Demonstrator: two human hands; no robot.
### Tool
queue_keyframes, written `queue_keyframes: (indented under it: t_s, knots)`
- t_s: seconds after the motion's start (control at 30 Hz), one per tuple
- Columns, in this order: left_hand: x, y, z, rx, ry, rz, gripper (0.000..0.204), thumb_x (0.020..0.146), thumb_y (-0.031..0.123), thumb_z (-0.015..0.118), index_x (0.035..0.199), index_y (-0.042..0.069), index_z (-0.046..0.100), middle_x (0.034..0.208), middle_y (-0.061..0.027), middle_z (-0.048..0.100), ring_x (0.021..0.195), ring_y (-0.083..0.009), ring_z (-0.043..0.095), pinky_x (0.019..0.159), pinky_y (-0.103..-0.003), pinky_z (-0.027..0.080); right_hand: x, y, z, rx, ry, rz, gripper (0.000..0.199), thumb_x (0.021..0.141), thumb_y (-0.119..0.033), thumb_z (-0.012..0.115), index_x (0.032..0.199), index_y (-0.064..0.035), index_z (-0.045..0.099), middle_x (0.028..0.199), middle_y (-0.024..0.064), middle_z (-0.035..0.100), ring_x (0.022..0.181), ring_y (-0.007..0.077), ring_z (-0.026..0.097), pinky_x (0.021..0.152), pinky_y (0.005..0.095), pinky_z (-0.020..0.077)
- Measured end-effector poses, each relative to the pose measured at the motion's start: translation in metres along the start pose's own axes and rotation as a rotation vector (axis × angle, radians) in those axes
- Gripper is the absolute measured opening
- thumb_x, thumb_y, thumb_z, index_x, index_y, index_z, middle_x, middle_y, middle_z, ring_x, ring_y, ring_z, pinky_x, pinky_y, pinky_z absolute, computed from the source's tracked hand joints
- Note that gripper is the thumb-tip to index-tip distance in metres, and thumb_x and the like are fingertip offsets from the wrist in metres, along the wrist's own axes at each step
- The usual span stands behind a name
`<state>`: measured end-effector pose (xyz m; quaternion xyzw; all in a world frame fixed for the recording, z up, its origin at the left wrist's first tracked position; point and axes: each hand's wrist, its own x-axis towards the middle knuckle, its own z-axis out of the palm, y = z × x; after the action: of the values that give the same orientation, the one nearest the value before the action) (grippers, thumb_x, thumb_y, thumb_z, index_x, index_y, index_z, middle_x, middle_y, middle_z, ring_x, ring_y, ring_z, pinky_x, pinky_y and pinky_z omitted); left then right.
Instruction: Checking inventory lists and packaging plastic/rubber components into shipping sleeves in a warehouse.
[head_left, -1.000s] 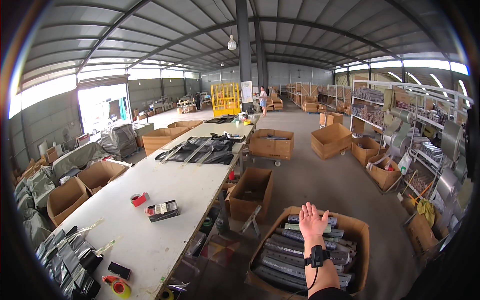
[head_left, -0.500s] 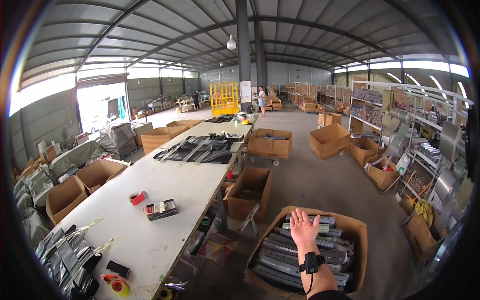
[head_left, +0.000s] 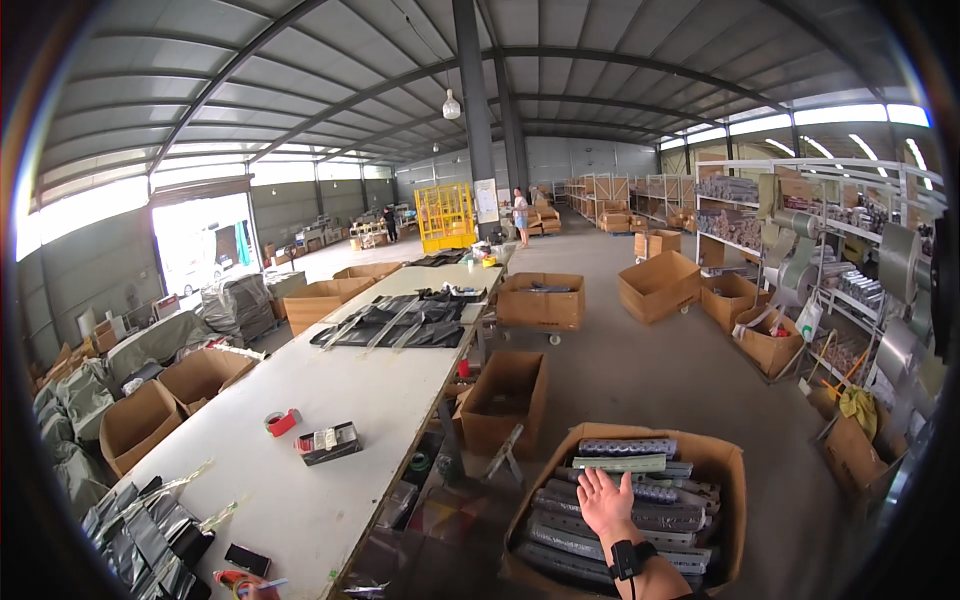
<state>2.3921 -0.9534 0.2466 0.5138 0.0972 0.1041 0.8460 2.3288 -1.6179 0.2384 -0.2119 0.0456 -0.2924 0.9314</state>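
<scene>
My right hand is raised with its palm showing and its fingers spread, holding nothing. Around its wrist is a black strapped device with a cable. Behind and below the hand stands a large open cardboard box full of long grey wrapped rolls and a pale green one. At the lower left edge, a skin-coloured bit, apparently my left hand, shows beside a red tape dispenser and a thin pale stick-like thing. Its fingers are mostly cut off by the frame.
A long white table carries black plastic bags, a red tape roll, a small black box and a dark phone-like slab. Cardboard boxes stand beside it. Shelving racks line the right; a person stands far off.
My right hand has come down, still spread. The skin-coloured bit and the thin pale thing have appeared by the tape dispenser. The whole view has shifted slightly.
</scene>
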Motion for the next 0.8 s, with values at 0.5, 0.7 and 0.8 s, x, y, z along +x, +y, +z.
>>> queue_keyframes:
  t_s: [0.5, 0.7, 0.8]
  knots:
    - [-0.034, -0.073, 0.002, 0.556, -0.135, 0.12, 0.012, 0.098, 0.006, 0.054, 0.102, -0.003, 0.062, 0.087, -0.0093, 0.061, 0.082, -0.0177, 0.059, 0.075, -0.031, 0.054, -0.03, 0.015, -0.029, -0.082, 0.08, 0.086, 0.092, 0.096, -0.07, 0.031, 0.157, -0.0036, 0.014, 0.163, 0.012, 0.022, 0.15, 0.0328, 0.02, 0.121, 0.042, 0.0161]
    - [-0.027, -0.095, -0.002, 0.277, -0.138, 0.064, 0.017, 0.101, 0.012, 0.052, 0.102, -0.001, 0.063, 0.089, -0.0076, 0.063, 0.084, -0.0196, 0.061, 0.072, -0.03, 0.053, -0.042, 0.031, -0.049, -0.138, 0.162, 0.186, 0.09, 0.097, -0.07, 0.028, 0.157, -0.004, 0.019, 0.157, 0.0131, 0.035, 0.139, 0.0368, 0.038, 0.115, 0.0467, 0.0281]
    - [-0.03, -0.105, -0.022, 0.934, -0.304, 0.354, 0.017, 0.101, 0.014, 0.052, 0.1, 0.0, 0.063, 0.089, -0.0082, 0.064, 0.083, -0.0184, 0.061, 0.069, -0.029, 0.052, -0.052, 0.035, -0.051, -0.184, 0.179, 0.232, 0.088, 0.097, -0.071, 0.028, 0.156, -0.0055, 0.023, 0.152, 0.0151, 0.04, 0.137, 0.0395, 0.039, 0.114, 0.0492, 0.0287]
